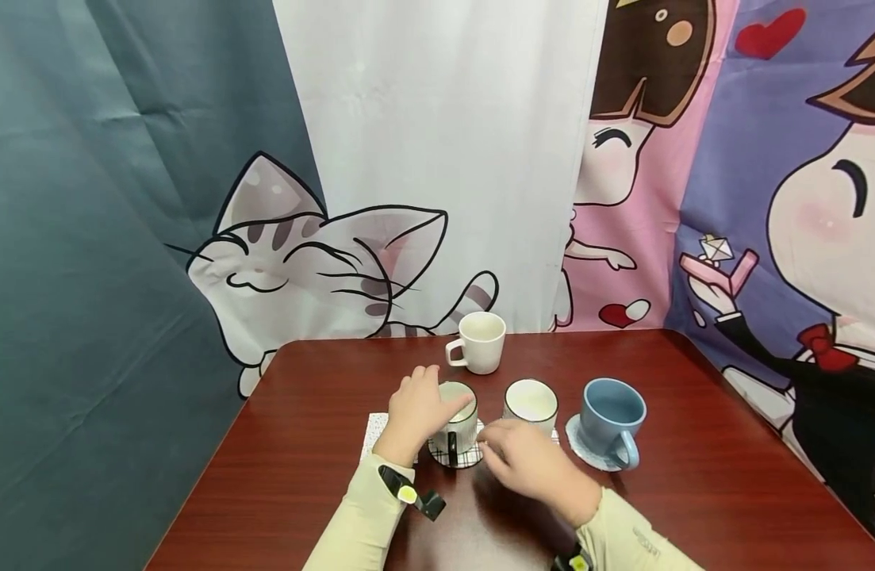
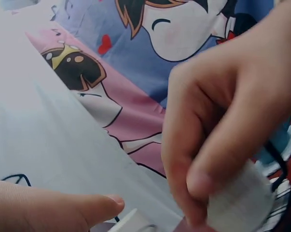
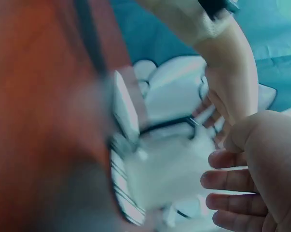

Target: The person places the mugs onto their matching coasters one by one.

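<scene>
In the head view a ribbed pale cup [image 1: 460, 432] with a dark rim and black handle stands on a round plaid coaster [image 1: 470, 457]. My left hand [image 1: 417, 408] is at its left side, thumb stretched across the rim and fingers extended. On the cup's right, my right hand [image 1: 526, 460] hovers low with loosely bent fingers and holds nothing. It partly hides a second white cup [image 1: 531, 399] with a dark rim. From the right wrist, the right fingers [image 3: 232, 181] lie beside the blurred ribbed cup [image 3: 169, 164].
A plain white mug [image 1: 483, 342] stands at the back of the brown table [image 1: 301, 476]. To the right, a blue mug [image 1: 604, 420] rests on a light coaster [image 1: 582, 450]. A speckled white square coaster [image 1: 375, 433] lies partly under the left forearm. A printed cloth backdrop [image 1: 437, 119] hangs behind.
</scene>
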Demonstrator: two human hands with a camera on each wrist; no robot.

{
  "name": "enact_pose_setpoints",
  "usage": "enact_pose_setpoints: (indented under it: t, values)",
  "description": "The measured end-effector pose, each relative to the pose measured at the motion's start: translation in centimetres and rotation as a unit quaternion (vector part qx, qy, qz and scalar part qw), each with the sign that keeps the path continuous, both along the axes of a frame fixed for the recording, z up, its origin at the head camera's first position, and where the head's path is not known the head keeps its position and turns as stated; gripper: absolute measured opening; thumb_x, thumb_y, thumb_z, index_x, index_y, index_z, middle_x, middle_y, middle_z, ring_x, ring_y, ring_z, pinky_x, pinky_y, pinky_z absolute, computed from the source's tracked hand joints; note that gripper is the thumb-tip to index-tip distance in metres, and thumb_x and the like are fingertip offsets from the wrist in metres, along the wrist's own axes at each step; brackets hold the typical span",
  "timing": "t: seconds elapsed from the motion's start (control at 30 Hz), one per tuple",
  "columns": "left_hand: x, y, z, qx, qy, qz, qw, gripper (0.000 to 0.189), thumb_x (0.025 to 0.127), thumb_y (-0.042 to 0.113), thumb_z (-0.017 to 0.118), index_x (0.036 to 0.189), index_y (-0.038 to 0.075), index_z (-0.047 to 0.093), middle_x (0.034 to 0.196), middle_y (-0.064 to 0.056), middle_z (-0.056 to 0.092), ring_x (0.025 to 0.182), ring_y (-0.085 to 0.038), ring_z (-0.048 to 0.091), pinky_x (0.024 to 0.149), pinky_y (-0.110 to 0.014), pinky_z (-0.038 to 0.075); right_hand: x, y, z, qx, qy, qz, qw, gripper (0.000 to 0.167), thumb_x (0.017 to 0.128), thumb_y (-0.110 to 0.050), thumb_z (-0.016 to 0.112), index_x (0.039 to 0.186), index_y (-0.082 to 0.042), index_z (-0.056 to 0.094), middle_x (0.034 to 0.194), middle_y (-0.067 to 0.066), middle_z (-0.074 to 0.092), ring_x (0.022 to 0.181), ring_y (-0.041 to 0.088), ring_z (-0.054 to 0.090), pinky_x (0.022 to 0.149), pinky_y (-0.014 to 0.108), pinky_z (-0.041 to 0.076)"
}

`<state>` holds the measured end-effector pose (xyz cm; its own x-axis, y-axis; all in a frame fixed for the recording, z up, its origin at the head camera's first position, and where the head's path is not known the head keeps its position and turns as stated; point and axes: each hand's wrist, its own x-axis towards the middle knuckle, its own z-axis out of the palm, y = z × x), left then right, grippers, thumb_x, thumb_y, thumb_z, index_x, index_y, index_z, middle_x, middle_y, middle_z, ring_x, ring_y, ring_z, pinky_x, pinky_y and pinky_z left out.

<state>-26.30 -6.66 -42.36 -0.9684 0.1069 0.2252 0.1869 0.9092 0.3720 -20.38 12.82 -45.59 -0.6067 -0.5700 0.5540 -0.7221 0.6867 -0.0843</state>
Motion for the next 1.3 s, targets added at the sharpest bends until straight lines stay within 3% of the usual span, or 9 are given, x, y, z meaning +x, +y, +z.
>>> enact_pose_setpoints:
  t: [0.3, 0.53, 0.7, 0.83, 0.93, 1.03, 1.17, 1.23, 1.3]
  values:
    - [-3.4, 0.2, 1.9, -0.048, -0.014, -0.018, 0.9986, 0.068, 0.088, 0.062, 0.064, 0.126, 0.006, 0.063, 0.119, -0.013, 0.062, 0.102, -0.034, 0.067, 0.079, -0.051, 0.056, -3.3, 3.6, 3.9, -0.041, -0.026, -0.037, 0.9981, 0.024, 0.094, -0.02, 0.068, 0.116, -0.013, 0.075, 0.109, 0.001, 0.075, 0.098, 0.018, 0.072, 0.083, 0.041, 0.058]
    - [-7.7, 0.5, 2.2, -0.068, -0.09, -0.012, 0.9935, 0.062, 0.092, 0.061, 0.057, 0.12, 0.007, 0.066, 0.119, -0.012, 0.065, 0.107, -0.03, 0.065, 0.084, -0.05, 0.054, -6.4, 6.0, 4.5, -0.039, -0.079, -0.094, 0.9917, 0.049, 0.097, -0.026, 0.065, 0.144, -0.014, 0.058, 0.137, 0.009, 0.064, 0.121, 0.027, 0.064, 0.097, 0.049, 0.052]
    - [-10.1, 1.0, 2.4, -0.034, -0.129, -0.013, 0.9909, 0.068, 0.094, 0.062, 0.053, 0.13, 0.005, 0.063, 0.129, -0.015, 0.064, 0.115, -0.032, 0.063, 0.089, -0.053, 0.052, -8.3, 7.3, 4.5, -0.024, -0.129, -0.127, 0.9832, 0.063, 0.097, -0.032, 0.064, 0.153, -0.009, 0.045, 0.147, 0.015, 0.054, 0.134, 0.033, 0.052, 0.109, 0.053, 0.042]
    - [-11.6, 1.1, 1.8, 0.005, -0.141, -0.013, 0.9899, 0.072, 0.094, 0.063, 0.052, 0.136, 0.004, 0.06, 0.134, -0.015, 0.063, 0.119, -0.034, 0.061, 0.094, -0.052, 0.051, -9.6, 8.1, 4.1, -0.015, -0.17, -0.159, 0.9726, 0.077, 0.096, -0.041, 0.064, 0.159, -0.009, 0.033, 0.155, 0.02, 0.042, 0.142, 0.039, 0.04, 0.114, 0.057, 0.034]
    - [-12.6, 1.2, 0.9, 0.046, -0.149, -0.02, 0.9876, 0.066, 0.094, 0.06, 0.055, 0.126, 0.004, 0.065, 0.121, -0.016, 0.068, 0.109, -0.033, 0.065, 0.09, -0.047, 0.052, -10.2, 8.5, 3.9, -0.015, -0.192, -0.175, 0.9655, 0.081, 0.096, -0.045, 0.063, 0.16, -0.01, 0.028, 0.158, 0.021, 0.037, 0.143, 0.042, 0.038, 0.114, 0.06, 0.032]
    - [-13.4, 1.5, 0.0, 0.112, -0.179, -0.031, 0.9769, 0.059, 0.096, 0.053, 0.056, 0.117, -0.001, 0.068, 0.109, -0.018, 0.07, 0.09, -0.032, 0.071, 0.079, -0.041, 0.057, -10.3, 8.5, 3.7, -0.021, -0.205, -0.18, 0.9618, 0.082, 0.096, -0.046, 0.062, 0.161, -0.011, 0.027, 0.158, 0.022, 0.036, 0.143, 0.043, 0.038, 0.114, 0.061, 0.032]
    - [-14.2, 2.4, -1.0, 0.213, -0.245, -0.013, 0.9459, 0.054, 0.1, 0.042, 0.057, 0.115, -0.009, 0.065, 0.108, -0.023, 0.067, 0.064, -0.027, 0.07, 0.06, -0.034, 0.059, -10.2, 8.5, 3.4, -0.028, -0.211, -0.178, 0.9606, 0.082, 0.096, -0.045, 0.063, 0.161, -0.011, 0.027, 0.158, 0.022, 0.035, 0.144, 0.042, 0.037, 0.114, 0.061, 0.031]
    - [-14.5, 2.7, -1.3, 0.247, -0.265, 0.005, 0.932, 0.051, 0.101, 0.038, 0.056, 0.113, -0.011, 0.064, 0.108, -0.024, 0.065, 0.061, -0.025, 0.067, 0.058, -0.031, 0.059, -10.1, 8.5, 3.4, -0.038, -0.218, -0.174, 0.9594, 0.081, 0.096, -0.046, 0.063, 0.16, -0.01, 0.028, 0.159, 0.022, 0.035, 0.145, 0.04, 0.035, 0.115, 0.06, 0.03]
    - [-14.4, 2.8, -1.3, 0.265, -0.272, 0.01, 0.9249, 0.048, 0.101, 0.037, 0.056, 0.109, -0.009, 0.064, 0.103, -0.021, 0.065, 0.063, -0.021, 0.066, 0.057, -0.028, 0.057, -10.1, 8.5, 3.4, -0.048, -0.225, -0.169, 0.9584, 0.081, 0.097, -0.046, 0.061, 0.16, -0.009, 0.027, 0.16, 0.02, 0.033, 0.147, 0.038, 0.033, 0.117, 0.058, 0.029]
